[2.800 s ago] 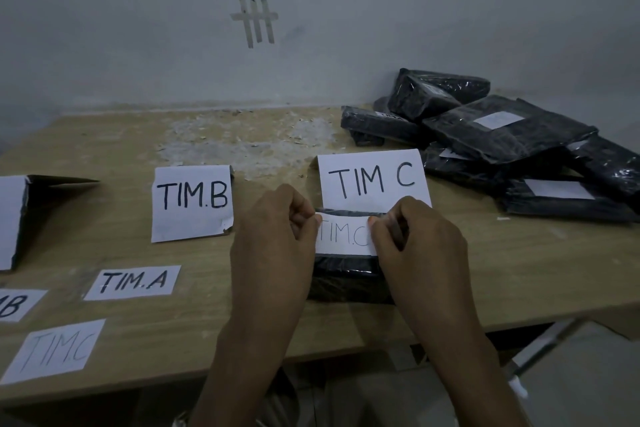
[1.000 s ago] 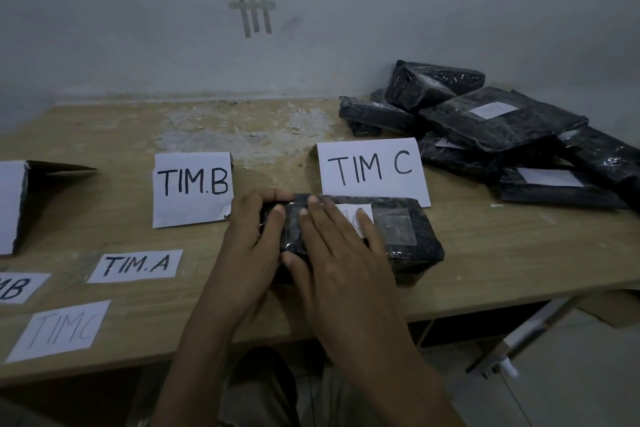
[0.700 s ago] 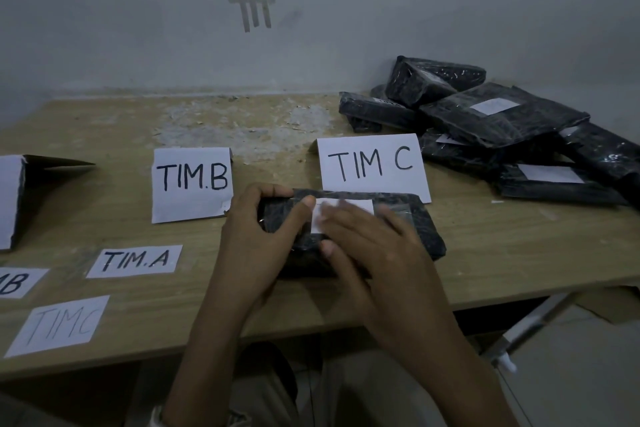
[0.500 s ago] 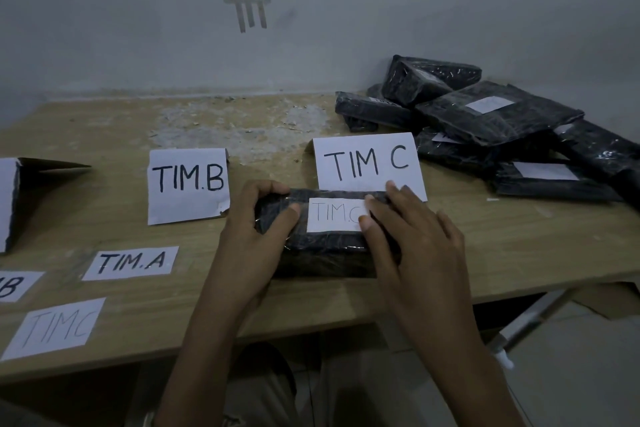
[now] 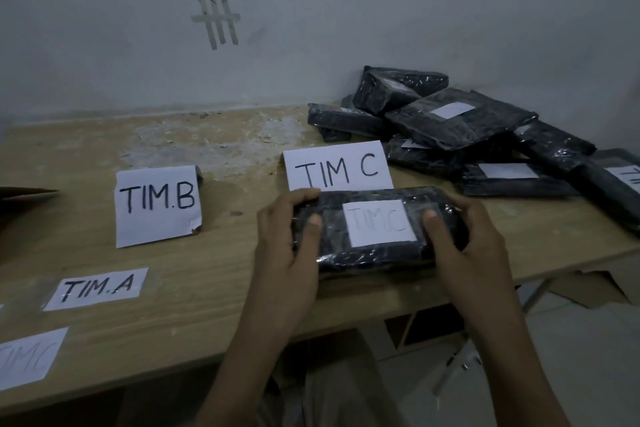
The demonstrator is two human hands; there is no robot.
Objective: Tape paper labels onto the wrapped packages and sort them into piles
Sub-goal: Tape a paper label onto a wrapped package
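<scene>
A black wrapped package (image 5: pixel 374 253) lies across the table's front edge, just below the big "TIM C" sheet (image 5: pixel 337 168). A small white label reading "TIM C" (image 5: pixel 379 222) sits on its top face. My left hand (image 5: pixel 289 246) grips the package's left end, thumb on top. My right hand (image 5: pixel 465 244) grips the right end, thumb pressed beside the label. Both hands hold it together.
A heap of black wrapped packages (image 5: pixel 460 125) fills the back right of the wooden table (image 5: pixel 207 288). A "TIM.B" sheet (image 5: pixel 157 204), a "TIM.A" slip (image 5: pixel 98 288) and a faint "TIM C" slip (image 5: pixel 29 357) lie at left. A dark folded piece (image 5: pixel 20 196) sits far left.
The label was pressed down and rubbed on the package. The package now faces up with the label centred, and both hands have shifted out to grip its two ends.
</scene>
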